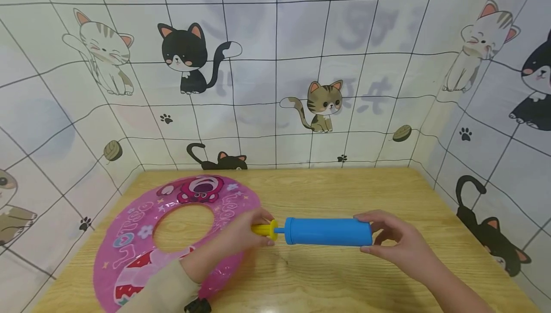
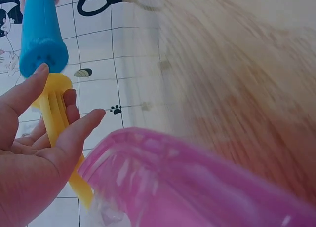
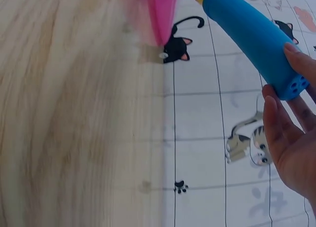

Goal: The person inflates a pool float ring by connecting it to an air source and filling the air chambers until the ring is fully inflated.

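Between both hands, a hand air pump is held roughly level over the table in the head view. Its blue barrel (image 1: 329,231) lies to the right, its yellow handle (image 1: 264,229) to the left, with a short stretch of blue rod showing between them. My left hand (image 1: 243,230) holds the yellow handle; in the left wrist view the thumb lies along it near the barrel. With thumb and fingers, my right hand (image 1: 398,241) pinches the barrel's far end. Small holes mark that end face (image 3: 297,86) in the right wrist view.
A pink inflatable swim ring (image 1: 125,222) with printed pictures lies at the left of the wooden table (image 1: 344,186), partly under my left forearm. Cat-patterned white sheeting (image 1: 258,73) stands behind and on both sides. A small black object (image 1: 198,306) sits at the front edge.
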Demonstrator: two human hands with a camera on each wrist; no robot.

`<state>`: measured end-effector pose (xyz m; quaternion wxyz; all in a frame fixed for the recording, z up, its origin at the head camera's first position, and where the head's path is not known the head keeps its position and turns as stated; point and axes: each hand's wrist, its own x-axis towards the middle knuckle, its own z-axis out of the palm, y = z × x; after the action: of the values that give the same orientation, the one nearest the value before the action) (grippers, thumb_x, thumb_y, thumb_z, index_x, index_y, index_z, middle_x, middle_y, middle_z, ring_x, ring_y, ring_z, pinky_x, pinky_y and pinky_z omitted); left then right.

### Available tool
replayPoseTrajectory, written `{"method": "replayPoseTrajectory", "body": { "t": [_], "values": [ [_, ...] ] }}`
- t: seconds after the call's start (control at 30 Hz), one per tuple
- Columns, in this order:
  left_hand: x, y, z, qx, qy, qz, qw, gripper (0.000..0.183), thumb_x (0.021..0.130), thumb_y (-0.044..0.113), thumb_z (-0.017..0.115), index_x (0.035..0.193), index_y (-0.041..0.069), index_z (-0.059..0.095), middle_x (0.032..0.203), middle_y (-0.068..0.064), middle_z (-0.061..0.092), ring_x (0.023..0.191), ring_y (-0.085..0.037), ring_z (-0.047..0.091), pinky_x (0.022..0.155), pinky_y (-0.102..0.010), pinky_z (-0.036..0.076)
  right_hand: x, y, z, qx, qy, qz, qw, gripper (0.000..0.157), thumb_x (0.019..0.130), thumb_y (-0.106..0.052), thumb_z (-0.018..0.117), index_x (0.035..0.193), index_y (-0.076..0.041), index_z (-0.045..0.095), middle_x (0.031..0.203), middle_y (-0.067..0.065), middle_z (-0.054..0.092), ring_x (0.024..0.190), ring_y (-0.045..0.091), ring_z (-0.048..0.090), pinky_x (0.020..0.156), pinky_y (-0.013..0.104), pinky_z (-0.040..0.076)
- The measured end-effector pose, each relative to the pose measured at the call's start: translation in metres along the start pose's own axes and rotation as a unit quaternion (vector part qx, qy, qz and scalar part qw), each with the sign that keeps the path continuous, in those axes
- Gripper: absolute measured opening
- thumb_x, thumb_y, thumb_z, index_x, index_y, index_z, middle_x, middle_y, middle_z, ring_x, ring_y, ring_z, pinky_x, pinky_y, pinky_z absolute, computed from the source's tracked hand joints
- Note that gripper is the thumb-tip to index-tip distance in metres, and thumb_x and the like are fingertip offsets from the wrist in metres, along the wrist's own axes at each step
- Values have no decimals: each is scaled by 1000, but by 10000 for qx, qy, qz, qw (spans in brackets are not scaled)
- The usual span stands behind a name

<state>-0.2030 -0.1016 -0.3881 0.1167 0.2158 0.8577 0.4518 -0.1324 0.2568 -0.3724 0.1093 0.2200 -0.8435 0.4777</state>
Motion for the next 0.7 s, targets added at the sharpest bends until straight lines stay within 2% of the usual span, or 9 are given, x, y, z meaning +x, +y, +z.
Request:
{"method": "replayPoseTrajectory", "body": {
  "t": [0.13, 0.27, 0.37, 0.53, 0.7],
  "values": [
    [-3, -3, -4, 11, -32, 13, 10000, 45, 79, 13, 82, 119, 7, 61, 109, -5, 68, 101, -23, 63, 89, -39, 52, -6, 3, -16, -142, -19, -295, 9995, 58, 75, 1, 81, 129, -9, 60, 122, -5, 61, 86, 14, 63, 67, 28, 55],
    [-5, -6, -10, -43, -44, 97, 9999, 48, 80, 11, 81, 124, 7, 60, 114, -7, 67, 106, -26, 62, 90, -40, 52, -12, 7, -33, -265, 33, -438, 9987, 62, 73, 8, 80, 130, -5, 59, 124, -7, 59, 87, 12, 62, 67, 26, 55],
    [-7, -9, -16, -1, -39, 204, 9998, 47, 81, 12, 80, 124, 7, 61, 119, -8, 65, 112, -29, 60, 93, -43, 50, -16, 8, -43, -340, 89, -324, 9989, 63, 73, 11, 79, 131, -3, 57, 126, -10, 58, 88, 12, 62, 68, 25, 55],
    [-10, -15, -28, -23, -178, 388, 9991, 45, 84, 15, 78, 126, 7, 61, 124, -9, 63, 116, -32, 58, 97, -45, 48, -23, 9, -57, -550, 277, 151, 9980, 62, 74, 10, 79, 131, -2, 57, 124, -15, 57, 87, 12, 63, 69, 25, 55],
    [-12, -19, -35, -11, -364, 452, 9983, 41, 88, 15, 74, 125, 5, 60, 124, -11, 63, 119, -32, 56, 99, -47, 46, -27, 11, -61, -498, 351, 430, 9972, 60, 76, 9, 77, 131, -2, 57, 121, -16, 57, 85, 12, 63, 69, 24, 55]
  ]
}}
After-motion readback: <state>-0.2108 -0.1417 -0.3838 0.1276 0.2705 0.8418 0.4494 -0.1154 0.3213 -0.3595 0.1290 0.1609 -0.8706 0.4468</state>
